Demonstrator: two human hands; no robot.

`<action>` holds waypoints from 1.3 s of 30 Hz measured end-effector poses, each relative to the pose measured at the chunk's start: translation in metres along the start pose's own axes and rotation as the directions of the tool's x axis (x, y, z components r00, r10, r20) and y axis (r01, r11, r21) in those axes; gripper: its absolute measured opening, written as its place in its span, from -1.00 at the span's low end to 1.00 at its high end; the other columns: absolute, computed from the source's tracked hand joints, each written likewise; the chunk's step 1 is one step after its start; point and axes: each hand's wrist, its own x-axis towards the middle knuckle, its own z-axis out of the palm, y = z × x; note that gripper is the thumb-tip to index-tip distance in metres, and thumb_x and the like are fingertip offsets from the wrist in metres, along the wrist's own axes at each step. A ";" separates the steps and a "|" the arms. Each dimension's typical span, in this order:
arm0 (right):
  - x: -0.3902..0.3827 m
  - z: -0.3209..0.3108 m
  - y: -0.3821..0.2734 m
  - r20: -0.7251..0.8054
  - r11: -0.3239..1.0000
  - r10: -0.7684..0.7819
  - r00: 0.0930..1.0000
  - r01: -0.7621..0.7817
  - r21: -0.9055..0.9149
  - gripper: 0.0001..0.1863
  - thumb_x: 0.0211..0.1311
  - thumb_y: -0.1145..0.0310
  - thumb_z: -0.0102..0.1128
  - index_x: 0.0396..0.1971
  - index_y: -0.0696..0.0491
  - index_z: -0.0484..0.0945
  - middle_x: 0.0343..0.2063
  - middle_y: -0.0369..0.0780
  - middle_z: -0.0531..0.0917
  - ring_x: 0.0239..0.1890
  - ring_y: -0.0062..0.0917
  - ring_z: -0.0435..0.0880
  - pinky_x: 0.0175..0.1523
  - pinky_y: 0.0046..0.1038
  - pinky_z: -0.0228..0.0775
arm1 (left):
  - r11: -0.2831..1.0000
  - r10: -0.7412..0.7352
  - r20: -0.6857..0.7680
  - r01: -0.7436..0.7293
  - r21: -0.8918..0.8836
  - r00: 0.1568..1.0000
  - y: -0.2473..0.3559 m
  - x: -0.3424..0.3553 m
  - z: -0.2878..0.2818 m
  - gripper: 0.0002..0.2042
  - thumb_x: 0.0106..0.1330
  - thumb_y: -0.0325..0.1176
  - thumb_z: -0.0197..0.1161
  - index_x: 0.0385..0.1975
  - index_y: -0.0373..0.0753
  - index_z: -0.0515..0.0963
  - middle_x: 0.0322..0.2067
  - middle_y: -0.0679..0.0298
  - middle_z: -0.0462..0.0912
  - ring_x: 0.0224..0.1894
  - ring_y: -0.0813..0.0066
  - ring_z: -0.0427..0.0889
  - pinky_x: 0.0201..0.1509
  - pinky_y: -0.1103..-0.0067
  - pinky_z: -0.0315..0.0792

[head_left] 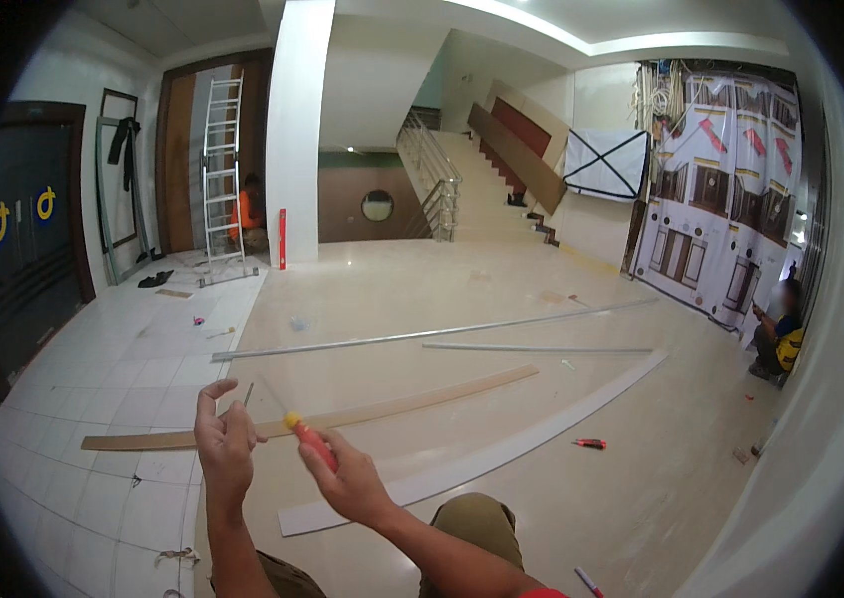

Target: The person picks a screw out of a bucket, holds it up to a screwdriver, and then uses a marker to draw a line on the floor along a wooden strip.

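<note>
Low in the centre, my right hand (342, 468) grips a screwdriver (307, 434) by its red and yellow handle, its blurred shaft angled up and left. My left hand (226, 444) is raised beside it, index finger crooked, pinching a thin dark metal piece (249, 396) that stands upright. Behind my hands a brown strip (462, 390) lies across the floor, and a long white strip (562, 424) curves below it toward my bent knee. A red and black hand tool (589, 444) lies to the right, and a pen-like item (588, 581) is at the lower edge.
Two metal rails (537, 347) lie farther ahead. A ladder (223, 169) stands at the back left, a person in orange (243, 214) behind it, beside a white pillar (295, 120). Stairs (472, 179) rise at the back. Another person (781, 334) crouches by the right wall.
</note>
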 end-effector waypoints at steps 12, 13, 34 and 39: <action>-0.006 0.006 -0.018 -0.028 0.968 -0.244 0.969 0.245 0.053 -0.64 0.48 0.28 0.13 0.12 0.17 0.42 -0.43 -0.14 0.65 -0.44 -0.48 0.68 -0.37 -0.42 0.48 | 0.986 -0.075 0.031 0.079 -0.145 0.997 -0.005 0.000 -0.010 -0.64 0.50 -0.37 0.07 0.20 -0.37 0.30 -0.64 0.48 0.31 -0.59 0.75 0.29 -0.39 0.62 0.48; -0.001 0.008 -0.019 0.104 0.988 -0.122 0.987 0.131 -0.082 -0.66 0.51 0.27 0.10 0.09 0.18 0.44 -0.47 -0.21 0.63 -0.48 -0.57 0.63 -0.41 -0.48 0.44 | 0.978 -0.065 0.056 0.074 -0.193 0.996 0.001 0.000 -0.012 -0.63 0.50 -0.37 0.07 0.20 -0.38 0.29 -0.64 0.49 0.31 -0.59 0.76 0.28 -0.39 0.61 0.48; 0.000 0.013 -0.016 0.208 0.877 0.246 0.947 -0.308 0.367 -0.60 0.57 0.14 0.01 0.08 0.20 0.48 -0.51 -0.27 0.57 -0.64 -0.74 0.39 -0.53 -0.66 0.22 | 0.895 -0.152 0.045 0.157 -0.417 0.987 -0.004 0.005 -0.024 -0.60 0.53 -0.36 0.07 0.26 -0.41 0.26 -0.44 0.29 0.57 -0.42 0.65 0.48 -0.13 0.61 0.53; -0.010 0.016 -0.030 0.187 0.943 0.066 0.980 -0.122 0.311 -0.68 0.52 0.28 0.08 0.08 0.19 0.47 -0.48 -0.29 0.60 -0.54 -0.75 0.46 -0.43 -0.64 0.31 | 0.622 -0.264 0.048 0.208 -0.755 0.963 -0.021 0.010 -0.039 -0.72 0.56 -0.35 0.05 0.19 -0.25 0.42 0.01 0.12 0.68 -0.02 0.47 0.66 0.16 0.52 0.56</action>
